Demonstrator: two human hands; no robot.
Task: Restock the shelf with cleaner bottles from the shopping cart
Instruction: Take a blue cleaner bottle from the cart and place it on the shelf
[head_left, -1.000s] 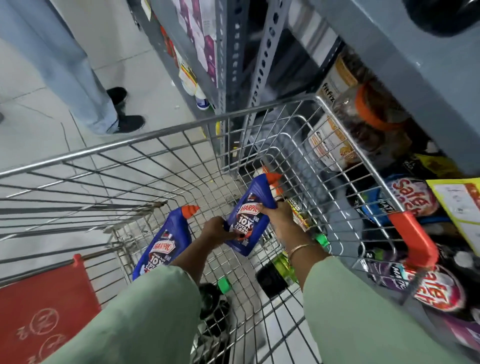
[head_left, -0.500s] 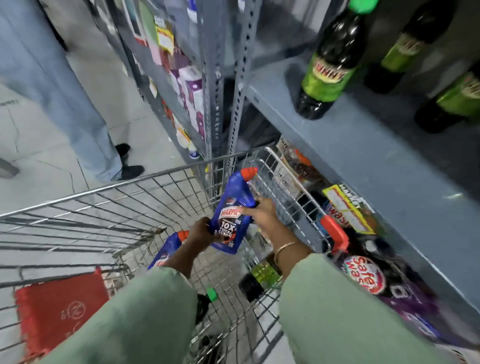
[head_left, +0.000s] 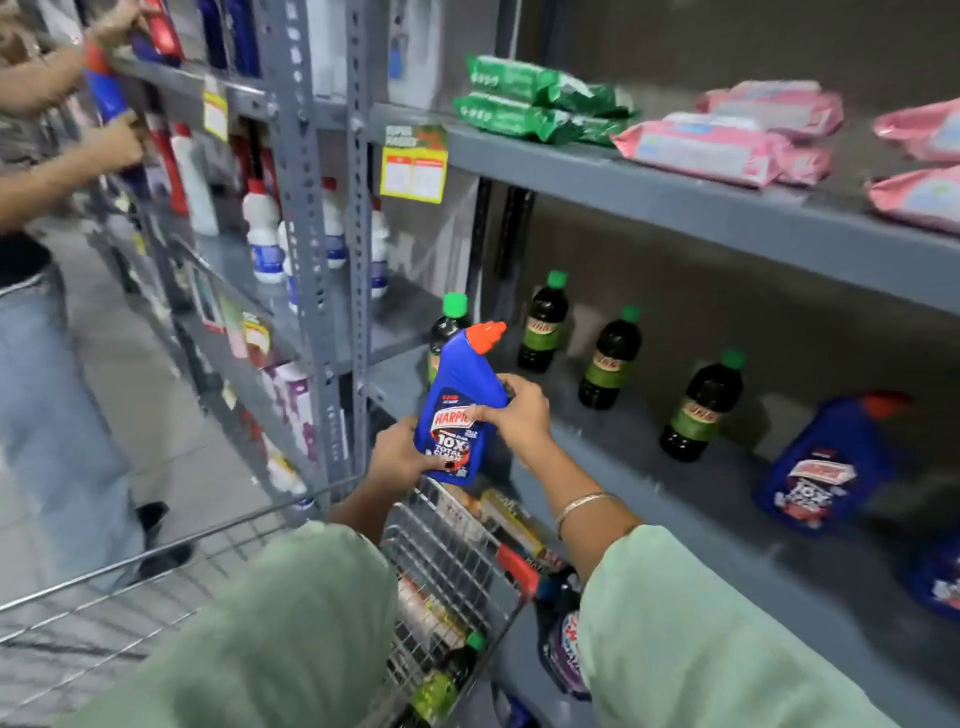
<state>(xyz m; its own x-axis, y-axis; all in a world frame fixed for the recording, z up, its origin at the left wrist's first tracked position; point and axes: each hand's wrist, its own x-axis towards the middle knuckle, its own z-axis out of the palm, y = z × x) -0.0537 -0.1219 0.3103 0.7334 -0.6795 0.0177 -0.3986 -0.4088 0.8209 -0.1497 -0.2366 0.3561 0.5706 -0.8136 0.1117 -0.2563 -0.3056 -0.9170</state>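
I hold a blue cleaner bottle (head_left: 460, 410) with a red-orange cap upright, above the cart's far edge and just in front of the grey shelf (head_left: 649, 467). My left hand (head_left: 397, 457) grips its lower left side. My right hand (head_left: 514, 415) grips its right side at the waist. Another blue cleaner bottle (head_left: 826, 467) stands on the same shelf to the right, blurred. The wire shopping cart (head_left: 447, 561) is below my arms, and a dark bottle with a green cap (head_left: 447, 675) lies in it.
Several dark green-capped bottles (head_left: 608, 358) stand along the shelf. Green (head_left: 540, 104) and pink packs (head_left: 727, 140) lie on the shelf above. White bottles (head_left: 262, 234) fill the left bay. Another person (head_left: 52, 364) stands at the left, hands on a shelf.
Both hands have lifted the blue bottle out of the cart up to shelf height. The view has swung up from the cart to the shelves.
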